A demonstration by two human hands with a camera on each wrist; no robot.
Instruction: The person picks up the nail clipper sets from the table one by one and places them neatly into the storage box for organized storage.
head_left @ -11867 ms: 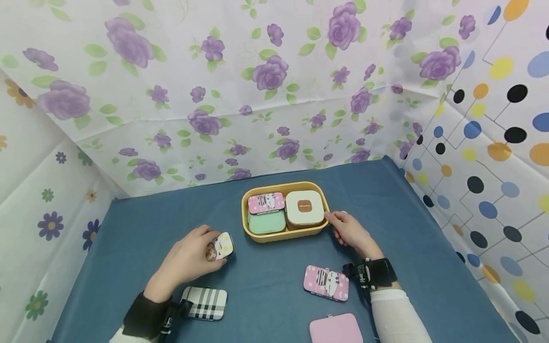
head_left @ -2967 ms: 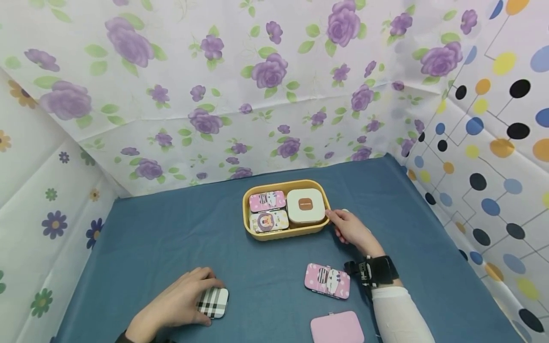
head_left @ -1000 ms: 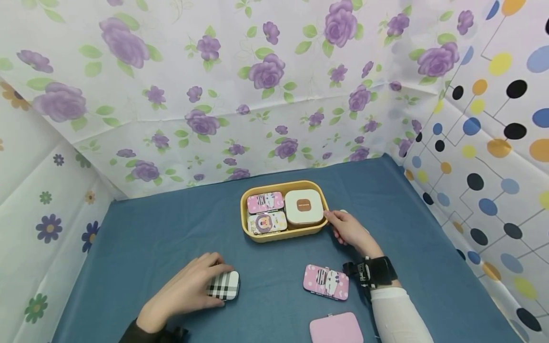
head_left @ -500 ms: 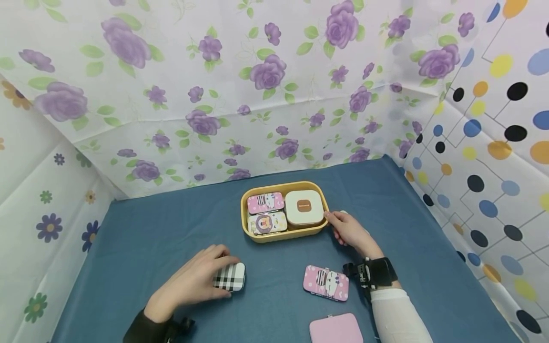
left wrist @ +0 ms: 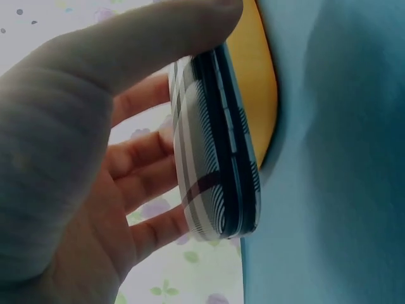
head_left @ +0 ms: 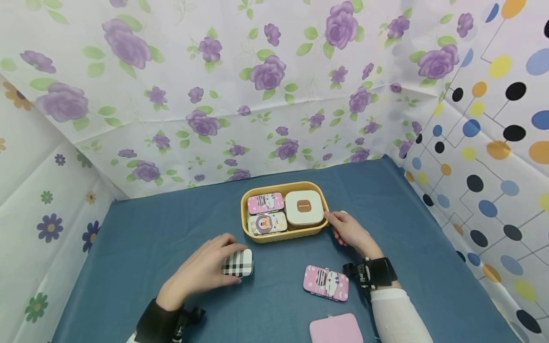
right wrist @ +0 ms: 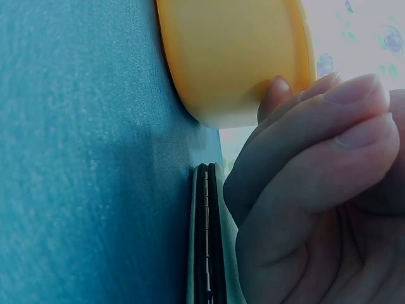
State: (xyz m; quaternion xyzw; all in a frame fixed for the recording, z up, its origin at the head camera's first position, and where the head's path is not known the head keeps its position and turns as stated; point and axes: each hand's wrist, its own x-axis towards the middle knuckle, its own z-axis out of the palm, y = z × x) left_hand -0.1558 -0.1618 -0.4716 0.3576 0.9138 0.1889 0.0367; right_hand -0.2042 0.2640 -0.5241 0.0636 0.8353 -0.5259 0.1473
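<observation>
My left hand [head_left: 203, 269] grips a black-and-white plaid hinged case [head_left: 241, 263] between thumb and fingers, just front-left of the yellow basket [head_left: 296, 234]. In the left wrist view the plaid case [left wrist: 205, 158] shows its dark hinged edge, apparently off the cloth. My right hand [head_left: 349, 232] pinches the basket's right end, fingers curled. Inside the basket lie a pink cartoon case [head_left: 266, 202], a lion-print case [head_left: 268, 223] and a cream square box [head_left: 304, 208] with a brown label. Beside the right hand, a mint-edged hinged case [right wrist: 209, 240] shows in the right wrist view.
A pink cartoon case [head_left: 326, 283] and a plain pink case [head_left: 336, 329] lie on the blue cloth [head_left: 274, 305] near the right forearm. Floral sheeting [head_left: 171, 95] rises behind, with dotted sheeting [head_left: 493, 181] on the right.
The lion-print case went from my left hand into the basket, covering a mint case. My left hand then took the plaid case and carried it forward and right. My right hand stays on the basket.
</observation>
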